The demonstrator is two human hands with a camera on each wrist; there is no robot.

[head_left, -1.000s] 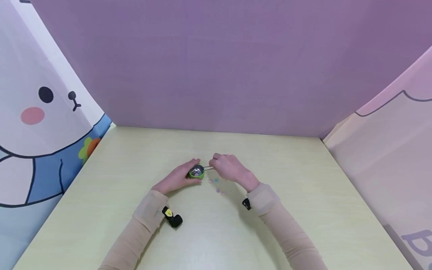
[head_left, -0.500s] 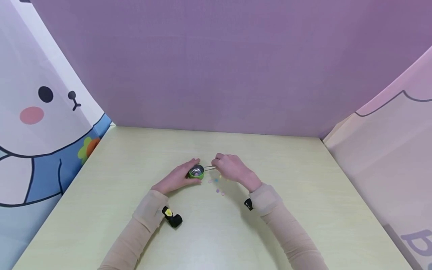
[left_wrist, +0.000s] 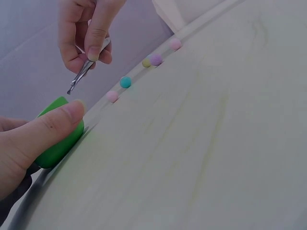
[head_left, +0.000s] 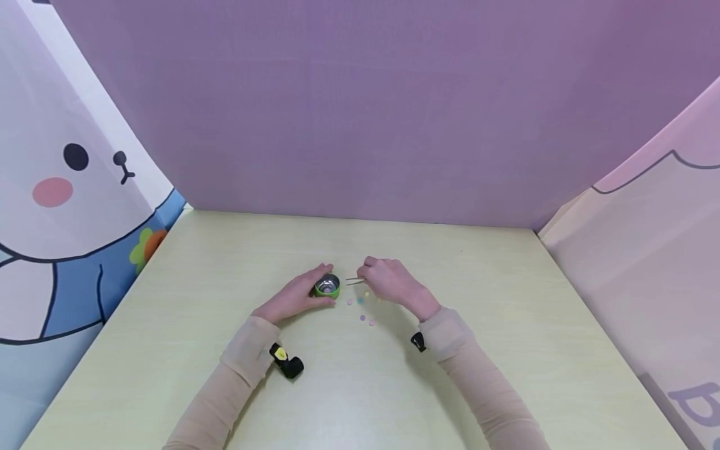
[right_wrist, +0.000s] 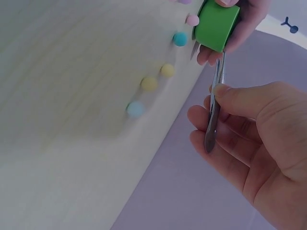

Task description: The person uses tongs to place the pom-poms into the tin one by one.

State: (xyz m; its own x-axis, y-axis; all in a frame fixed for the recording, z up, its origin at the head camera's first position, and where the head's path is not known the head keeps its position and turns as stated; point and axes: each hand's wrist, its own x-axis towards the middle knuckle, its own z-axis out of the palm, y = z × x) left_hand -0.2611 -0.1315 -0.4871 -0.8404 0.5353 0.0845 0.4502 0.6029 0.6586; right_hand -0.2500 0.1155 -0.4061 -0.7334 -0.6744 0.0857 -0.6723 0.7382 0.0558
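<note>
A small green cup (head_left: 333,295) with a shiny metal inside stands on the table, and my left hand (head_left: 295,296) holds it with thumb and fingers around its side. In the left wrist view the thumb presses on the green wall (left_wrist: 60,149). My right hand (head_left: 388,280) pinches metal tweezers (right_wrist: 214,108) between thumb and fingers. Their tips point left toward the cup, a short way to its right and raised off the table, with nothing seen between them. Small round balls lie below the tweezers: pink (left_wrist: 175,44), purple (left_wrist: 156,60), turquoise (right_wrist: 180,39), yellow (right_wrist: 149,84) and pale blue (right_wrist: 135,109).
The pale wooden table (head_left: 349,387) meets a purple backdrop (head_left: 360,112) at its far edge. Printed cloth panels stand on the left (head_left: 101,225) and right (head_left: 647,250). Black camera mounts (head_left: 288,362) sit at both wrists.
My right hand has drawn the tweezers to the right, from the cup's rim to a small gap away. Yellow balls have come into sight below it. The left hand and cup stay nearly still.
</note>
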